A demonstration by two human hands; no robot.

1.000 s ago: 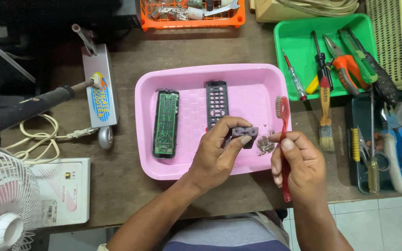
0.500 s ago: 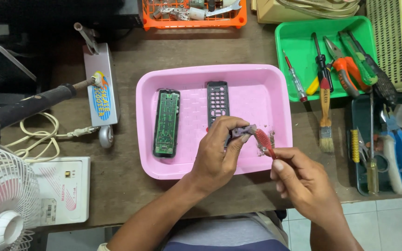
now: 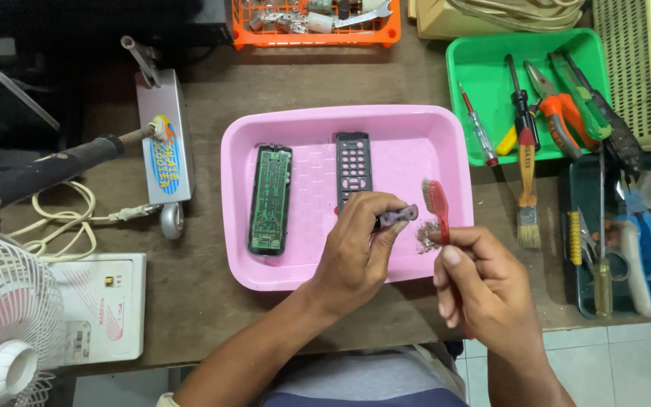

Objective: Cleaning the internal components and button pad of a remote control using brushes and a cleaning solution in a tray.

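Observation:
My left hand (image 3: pixel 359 249) grips a grey rubber keypad strip (image 3: pixel 397 217) above the near right part of a pink tray (image 3: pixel 416 128). A red toothbrush (image 3: pixel 436 200) is held upright by my right hand (image 3: pixel 484 290), its bristle head close beside the strip's right end. Some grey dust (image 3: pixel 425 235) lies in the tray below the brush. In the tray rest a remote's half with its green circuit board (image 3: pixel 270 199) on the left and the black remote front cover (image 3: pixel 353 163) in the middle.
A green tray (image 3: pixel 484 60) with screwdrivers, pliers and a paintbrush (image 3: pixel 527 181) sits to the right, and more tools (image 3: pixel 627 249) lie beyond it. A soldering iron (image 3: pixel 47 169), a small scooter toy (image 3: pixel 163 143), a white fan (image 3: pixel 1 332) and a white box (image 3: pixel 103 305) stand left. An orange basket (image 3: pixel 314 19) is behind.
My right hand swung the toothbrush down against the strip and then raised it upright again beside it. My left hand kept the strip over the tray, turning it slightly.

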